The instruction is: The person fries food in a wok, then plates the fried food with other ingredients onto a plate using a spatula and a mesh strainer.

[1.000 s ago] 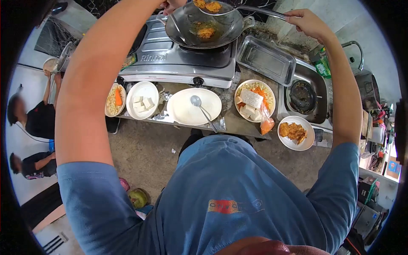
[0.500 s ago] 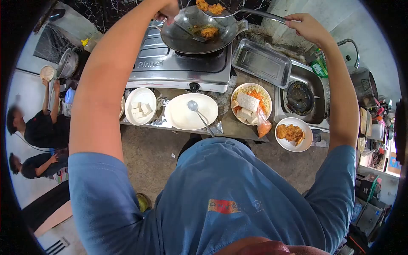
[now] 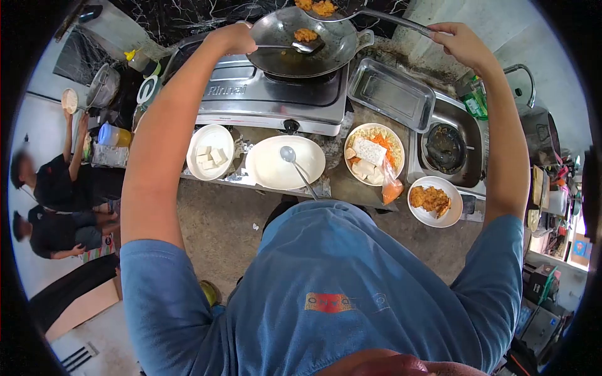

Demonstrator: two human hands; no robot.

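My left hand [image 3: 235,36] grips the handle of a metal spatula [image 3: 300,46] whose blade lies in the wok [image 3: 285,57] under an orange fritter [image 3: 305,34]. The wok sits on a steel gas stove [image 3: 251,94]. My right hand [image 3: 461,42] holds the long handle of a strainer ladle [image 3: 382,17] raised over the wok's far rim, with fried pieces [image 3: 316,7] resting in it.
On the counter stand a bowl of tofu cubes [image 3: 209,152], an oval white plate with a spoon [image 3: 285,164], a plate of tofu and shredded vegetables [image 3: 375,152] and a plate of fried fritters [image 3: 431,200]. A steel tray [image 3: 390,95] and sink [image 3: 446,147] lie right. Two people [image 3: 56,188] sit at the left.
My left arm has swung right, and the spatula has slid under the fritter in the wok. The ladle stays raised over the wok in my right hand.
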